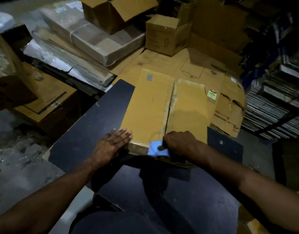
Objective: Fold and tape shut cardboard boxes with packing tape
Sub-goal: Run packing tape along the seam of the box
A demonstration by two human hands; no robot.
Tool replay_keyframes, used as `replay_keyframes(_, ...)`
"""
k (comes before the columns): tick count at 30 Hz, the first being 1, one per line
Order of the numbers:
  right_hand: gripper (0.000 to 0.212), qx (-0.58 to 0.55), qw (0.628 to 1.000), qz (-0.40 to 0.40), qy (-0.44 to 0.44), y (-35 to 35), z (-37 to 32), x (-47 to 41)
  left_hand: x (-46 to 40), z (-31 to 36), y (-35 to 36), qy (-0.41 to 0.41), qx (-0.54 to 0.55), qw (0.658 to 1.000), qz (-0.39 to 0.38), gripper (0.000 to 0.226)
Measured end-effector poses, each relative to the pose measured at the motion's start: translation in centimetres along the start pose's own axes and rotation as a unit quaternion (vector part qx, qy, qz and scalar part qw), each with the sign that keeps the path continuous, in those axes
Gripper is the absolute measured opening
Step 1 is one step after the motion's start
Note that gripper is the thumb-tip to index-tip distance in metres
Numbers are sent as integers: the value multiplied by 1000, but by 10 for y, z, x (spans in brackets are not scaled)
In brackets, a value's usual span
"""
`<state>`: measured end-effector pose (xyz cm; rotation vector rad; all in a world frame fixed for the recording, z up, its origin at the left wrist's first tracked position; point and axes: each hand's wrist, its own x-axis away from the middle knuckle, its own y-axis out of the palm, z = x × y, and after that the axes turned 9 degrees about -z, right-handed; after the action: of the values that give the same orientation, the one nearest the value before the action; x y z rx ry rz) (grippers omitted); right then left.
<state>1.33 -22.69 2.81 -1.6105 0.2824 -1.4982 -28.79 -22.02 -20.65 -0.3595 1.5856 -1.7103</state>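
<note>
The right hand (177, 143) fingers are hidden behind a blue tool (156, 148); the box (162, 107) near side is covered by it.

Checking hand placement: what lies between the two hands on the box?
In the head view, only bare box top and the near end of its centre seam separate the flat left hand from the right hand gripping the blue tool.

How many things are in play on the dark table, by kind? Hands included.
Cardboard box, flaps folded shut, seam not visibly taped yet: 1
Blue tape dispenser, at the near end of the seam: 1
Hands: 2, left hand flat on the box, right hand gripping the dispenser
Dark table: 1
Total: 5
</note>
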Motion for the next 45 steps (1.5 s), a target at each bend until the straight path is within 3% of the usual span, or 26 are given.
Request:
replay_keyframes(3,39,7,999,8,-40,-18,-17,-13,-8,-33,-26,9,-49,998,-23,80)
replay_keyframes(9,41,49,996,-34,-61,-41,-26,-14,-44,17,-5,71,-28,997,8,51)
replay_keyframes(12,33,59,995,-51,-59,-38,-13,-7,-42,11,0,60,-18,998,19,46)
replay_keyframes(15,15,81,995,-59,-19,-18,15,1,-40,10,5,61,-23,998,21,58)
replay_keyframes(18,29,62,995,-74,38,3,41,12,-39,9,7,65,-17,998,19,63)
replay_keyframes(21,38,32,996,-76,39,10,50,18,-38,9,5,64,-28,997,12,66)
replay_keyframes(26,17,48,998,-47,7,17,44,12,-33,0,0,52,-29,998,-12,58)
replay_keyframes(28,44,15,997,-71,-16,7,39,9,-31,-17,-8,39,-41,998,-16,57)
replay_keyframes(31,47,13,997,-75,-33,-14,20,2,-38,-33,-28,-1,-57,998,-41,63)
replay_keyframes(35,26,51,994,-84,-40,-20,14,-6,-74,42,-15,48,-64,992,-97,78)
replay_keyframes(37,42,56,992,-102,-44,-20,18,-4,-76,77,9,59,-48,993,-96,64)
replay_keyframes(39,59,58,992,-103,-45,-14,23,1,-74,79,20,41,-33,996,-74,56)
replay_keyframes(45,40,92,994,-58,1,42,73,32,-74,72,26,44,-57,995,-64,74)
